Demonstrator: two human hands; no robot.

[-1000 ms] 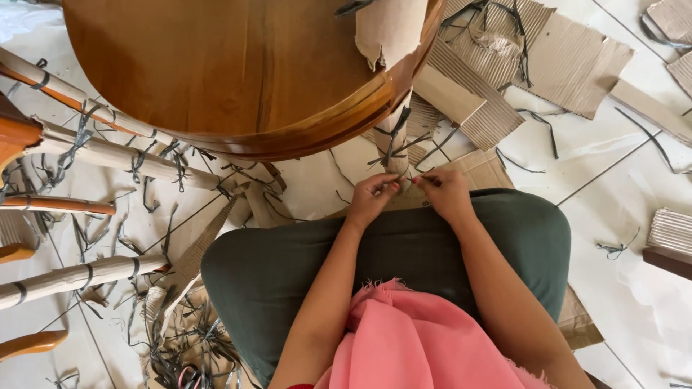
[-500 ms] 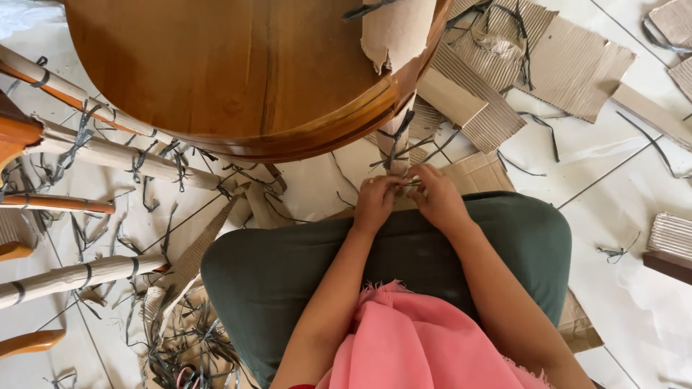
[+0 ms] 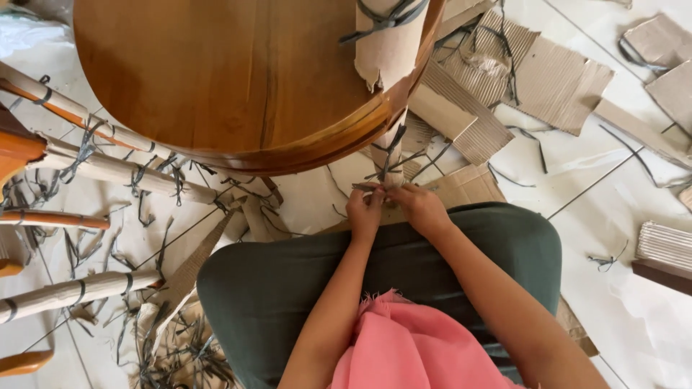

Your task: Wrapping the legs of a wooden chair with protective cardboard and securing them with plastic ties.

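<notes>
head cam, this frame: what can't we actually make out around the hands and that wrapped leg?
- Head view: fingertips of left hand and right hand press together, hiding what they pinch.
- Small dark tool: too small to tell its kind.
- Wrapped leg: its upper part is hidden behind the round wooden tabletop.
- Tabletop: cut off by the top edge.
- Grey straps on the cardboard: ends cut off by the top edge.

The hands (image 3: 393, 209) hide whatever they pinch; the round wooden tabletop (image 3: 231, 79) is cut off above.
</notes>
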